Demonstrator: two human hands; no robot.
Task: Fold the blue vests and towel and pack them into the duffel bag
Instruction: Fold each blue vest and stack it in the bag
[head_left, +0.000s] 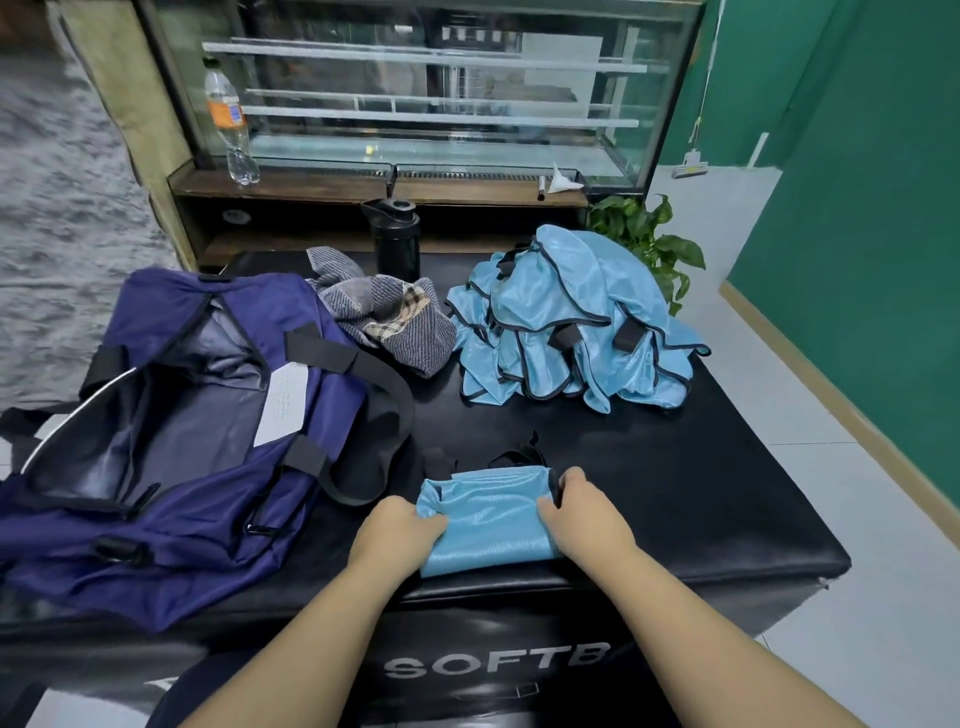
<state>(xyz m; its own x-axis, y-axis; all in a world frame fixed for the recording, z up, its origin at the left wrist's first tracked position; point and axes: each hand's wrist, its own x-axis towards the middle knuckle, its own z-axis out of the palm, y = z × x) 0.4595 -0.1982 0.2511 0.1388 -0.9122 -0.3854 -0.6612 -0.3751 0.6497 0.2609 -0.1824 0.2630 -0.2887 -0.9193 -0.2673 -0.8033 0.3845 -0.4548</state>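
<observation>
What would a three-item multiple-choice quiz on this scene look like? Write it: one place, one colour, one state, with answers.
1. Where does the towel lie?
A. between bag and vest pile
B. inside the bag
C. on the floor

2. What colour is the duffel bag?
A. red
B. navy blue
C. green

3. How is the bag?
A. zipped shut
C. open
B. rolled up

Answers: 1 A, it sits between the bag and the vest pile. 2 B, its cloth is dark blue. 3 C, its grey lining shows. Both the left hand and the right hand grip a folded vest.
</observation>
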